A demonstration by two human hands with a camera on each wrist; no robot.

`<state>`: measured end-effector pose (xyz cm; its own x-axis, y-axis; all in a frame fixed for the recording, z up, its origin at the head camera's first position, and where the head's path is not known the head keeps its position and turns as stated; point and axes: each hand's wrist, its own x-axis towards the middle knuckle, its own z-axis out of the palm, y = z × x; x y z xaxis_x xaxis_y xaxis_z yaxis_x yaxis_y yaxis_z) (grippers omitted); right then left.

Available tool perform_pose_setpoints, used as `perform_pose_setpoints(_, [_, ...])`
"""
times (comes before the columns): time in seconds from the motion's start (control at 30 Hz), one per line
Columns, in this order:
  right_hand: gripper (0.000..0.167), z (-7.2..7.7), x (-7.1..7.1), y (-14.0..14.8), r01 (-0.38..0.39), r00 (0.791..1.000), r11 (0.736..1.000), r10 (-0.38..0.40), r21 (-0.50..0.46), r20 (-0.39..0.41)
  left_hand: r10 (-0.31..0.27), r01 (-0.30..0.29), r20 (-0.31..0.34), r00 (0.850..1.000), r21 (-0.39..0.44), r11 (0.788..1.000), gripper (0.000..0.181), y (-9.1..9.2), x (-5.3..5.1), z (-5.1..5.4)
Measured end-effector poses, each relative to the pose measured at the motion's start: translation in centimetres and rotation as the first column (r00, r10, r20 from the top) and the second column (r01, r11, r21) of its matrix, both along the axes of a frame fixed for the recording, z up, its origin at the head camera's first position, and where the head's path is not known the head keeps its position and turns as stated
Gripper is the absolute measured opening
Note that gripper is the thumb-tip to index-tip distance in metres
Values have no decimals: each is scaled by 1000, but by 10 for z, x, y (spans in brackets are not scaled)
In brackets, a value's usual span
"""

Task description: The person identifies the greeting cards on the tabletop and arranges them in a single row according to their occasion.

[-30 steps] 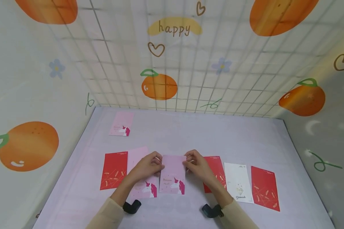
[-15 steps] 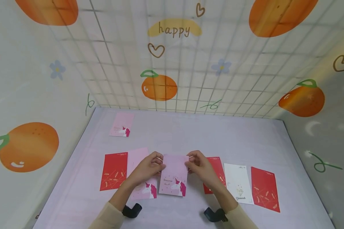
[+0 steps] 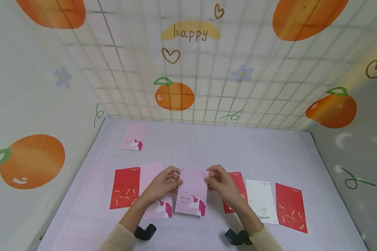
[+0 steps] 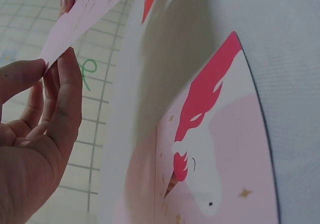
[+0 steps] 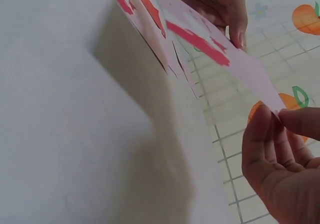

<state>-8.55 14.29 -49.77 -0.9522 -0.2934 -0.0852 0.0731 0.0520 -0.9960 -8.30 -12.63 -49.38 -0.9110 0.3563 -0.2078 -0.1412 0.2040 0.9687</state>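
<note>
Between the two hands a pink unicorn card point(image 3: 191, 195) is held up off the table, a crease running across its middle. My left hand point(image 3: 163, 183) pinches its left edge between thumb and fingers. The right hand point(image 3: 221, 183) pinches the upper right edge the same way; the right wrist view shows that thumb and finger point(image 5: 260, 129) on the card's corner. Partly under the left wrist lies another pink unicorn card point(image 3: 152, 169), larger in the left wrist view. A red card point(image 3: 124, 186) lies to its left. Behind the right forearm is a second red card point(image 3: 237, 179), partly hidden.
A white card with a diamond print point(image 3: 260, 195) and a further red card point(image 3: 291, 207) lie on the right. One small pink unicorn card point(image 3: 133, 137) lies at the back left. A white grid wall covered by printed sheeting point(image 3: 204, 87) stands behind the table point(image 3: 226, 146).
The held pink card has shifted slightly right and tilted, its lower part now angled along the crease. Both hands have moved a little to the right with it. The other cards stay put.
</note>
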Motion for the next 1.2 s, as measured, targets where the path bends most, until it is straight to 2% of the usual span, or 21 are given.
perform_pose_setpoints(0.27, [31, 5, -5, 2, 19, 1000, 999, -18, 26, -23, 0, 0, 9, 1000, -1, 1000, 42, 1, 2, -2])
perform_pose_setpoints(0.7, [31, 25, -19, 15, 52, 996, 997, -49, 48, -68, -73, 70, 48, 996, 72, 995, 38, -4, 11, -7])
perform_pose_setpoints(1.2, [36, 23, -18, 15, 57, 997, 998, -57, -4, -45, -88, 81, 45, 995, 128, 988, 36, -3, 13, -7])
